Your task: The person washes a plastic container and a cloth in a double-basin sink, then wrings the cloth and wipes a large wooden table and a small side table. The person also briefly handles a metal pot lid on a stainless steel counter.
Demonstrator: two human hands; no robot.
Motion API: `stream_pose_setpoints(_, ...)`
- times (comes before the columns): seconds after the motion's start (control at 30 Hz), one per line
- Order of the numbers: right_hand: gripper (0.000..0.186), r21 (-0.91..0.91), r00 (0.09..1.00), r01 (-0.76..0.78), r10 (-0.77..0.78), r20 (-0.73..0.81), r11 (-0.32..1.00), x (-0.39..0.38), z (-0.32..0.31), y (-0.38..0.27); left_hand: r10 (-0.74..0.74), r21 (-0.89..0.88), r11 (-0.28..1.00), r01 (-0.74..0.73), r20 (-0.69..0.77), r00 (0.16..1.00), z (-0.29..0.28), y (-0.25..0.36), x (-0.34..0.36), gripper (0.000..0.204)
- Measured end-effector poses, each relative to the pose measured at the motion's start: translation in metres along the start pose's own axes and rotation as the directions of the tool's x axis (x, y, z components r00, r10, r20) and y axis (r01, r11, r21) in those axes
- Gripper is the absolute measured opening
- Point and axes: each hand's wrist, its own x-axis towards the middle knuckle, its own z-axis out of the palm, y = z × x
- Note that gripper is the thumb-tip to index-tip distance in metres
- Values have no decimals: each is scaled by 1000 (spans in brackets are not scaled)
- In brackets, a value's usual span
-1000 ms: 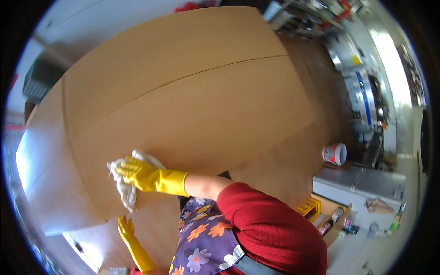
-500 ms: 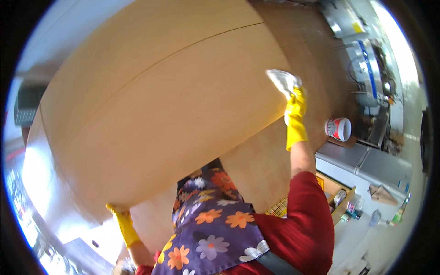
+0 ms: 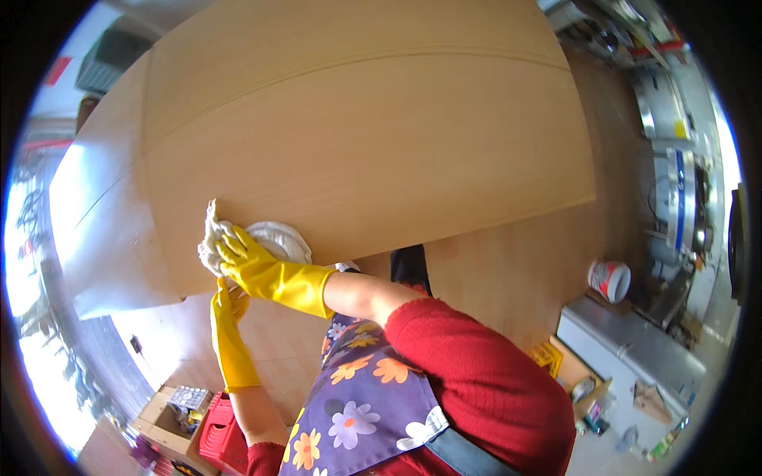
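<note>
A broad light-brown wooden tabletop fills the middle of the view. Near its front edge, toward the left, lies a bunched white cloth. My right hand, in a yellow rubber glove, presses down on the cloth, its fingers bent over the folds. Just below it, my left hand, also gloved in yellow, is closed at the table's front edge with its thumb side up. The right glove and cloth hide part of its fingertips.
A red and white bucket stands on the floor to the right, beside a grey-topped white cabinet. At lower left are a wooden box with small items and a red plastic container. Metal kitchen equipment lines the right wall.
My right hand has swept the cloth from the table's right edge across to the left front. The two hands are now close together. The view has shifted, showing more of the left floor.
</note>
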Motion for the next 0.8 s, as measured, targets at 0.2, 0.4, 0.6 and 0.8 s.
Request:
stream_pose_setpoints(0.2,43,714,884,-288,464,-58,638,-64,-36,108,484,341,849,-403,-199,852,-78,45,34,46)
stream_pose_setpoints(0.4,35,-218,694,-711,617,-373,668,-208,-235,226,824,693,537,-481,-307,477,-130,78,134,49)
stream_pose_setpoints(0.6,29,84,132,-978,873,-469,193,-172,-249,263,869,890,398,-221,-289,401,-140,69,173,57)
stream_pose_setpoints(0.8,27,-683,773,-596,534,-344,422,26,-146,370,862,874,421,-241,-303,407,-123,78,153,60)
